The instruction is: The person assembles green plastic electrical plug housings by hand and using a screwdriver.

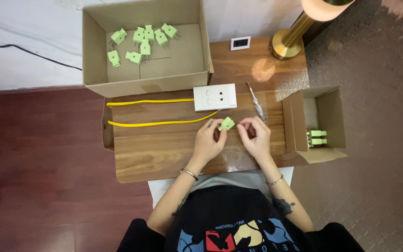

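My left hand holds a small light-green plug at its fingertips above the wooden table. My right hand is close beside it with its fingers curled, touching the end of a yellow wire near the plug. The wire runs left across the table in two strands. A white socket plate lies just beyond the hands, and a screwdriver lies to its right.
A large open cardboard box at the back left holds several green plugs. A smaller box at the right holds a few more. A brass lamp base and a small white square device stand at the back.
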